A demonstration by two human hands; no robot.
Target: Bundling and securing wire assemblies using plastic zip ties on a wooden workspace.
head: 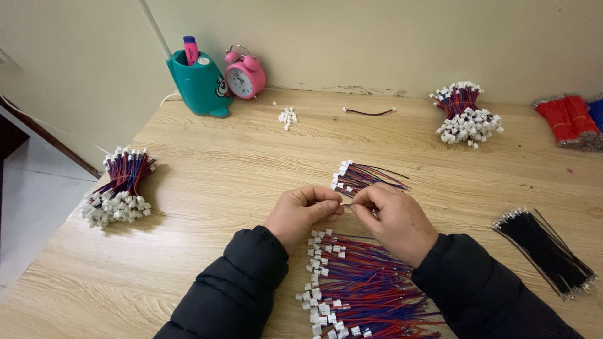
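the left hand (301, 213) and the right hand (392, 216) meet above the wooden table (220, 176), fingertips pressed together on a thin wire piece (346, 204) pinched between them; what each hand grips of it is too small to tell. just beyond the fingers lies a small bunch of red and blue wires with white connectors (361, 177). under the wrists spreads a large pile of the same wires (358, 285). a tied bundle (119, 185) lies at the left edge, another bundle (465, 116) far right, black wires (546, 251) near the right sleeve. a teal pen holder (201, 85) and pink alarm clock (245, 74) stand by the wall.
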